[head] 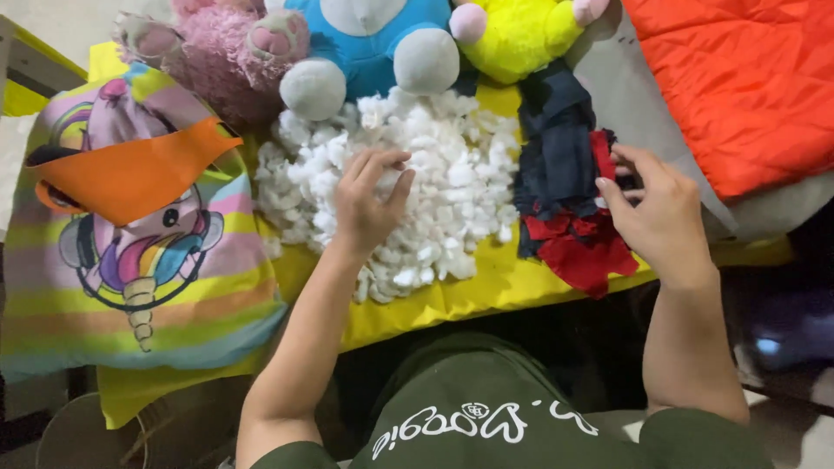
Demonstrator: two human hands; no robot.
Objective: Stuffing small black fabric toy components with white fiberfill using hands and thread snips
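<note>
Left hand [369, 201] rests on the heap of white fibre stuffing [452, 187], fingers curled together and pinching a tuft at the heap's middle; the rest of the heap spreads beyond and to both sides of the fingertips. Right hand [656, 208] is on the pile of dark blue and red cloth scraps [569, 204], fingers bent onto a red piece by the pile's upper right edge; whether they are actually clamped on it I cannot tell.

Handling, judged: stuffing looks very light, soft and loose. It should pull apart in clumps, compress to nothing, and shed wisps, so take it in a full, gathered pinch from the top of the heap rather than the thin fringe. Cloth scraps look limp and light, likely to drape and drag neighbours; grip a free corner.

Edges and room: both piles lie on a yellow sheet [486, 295] whose near edge runs just below the left wrist; stuffing pulled toward the body could spill over it. Beyond the fingertips, plush toys, blue [369, 43], pink [217, 52] and yellow [521, 35], sit touching the heap. A striped unicorn cushion [130, 287] carrying an orange felt piece [130, 178] lies left of the left hand; an orange quilted cover [747, 78] lies right of the right hand. Open room is only the bare yellow strip between the hands.
</note>
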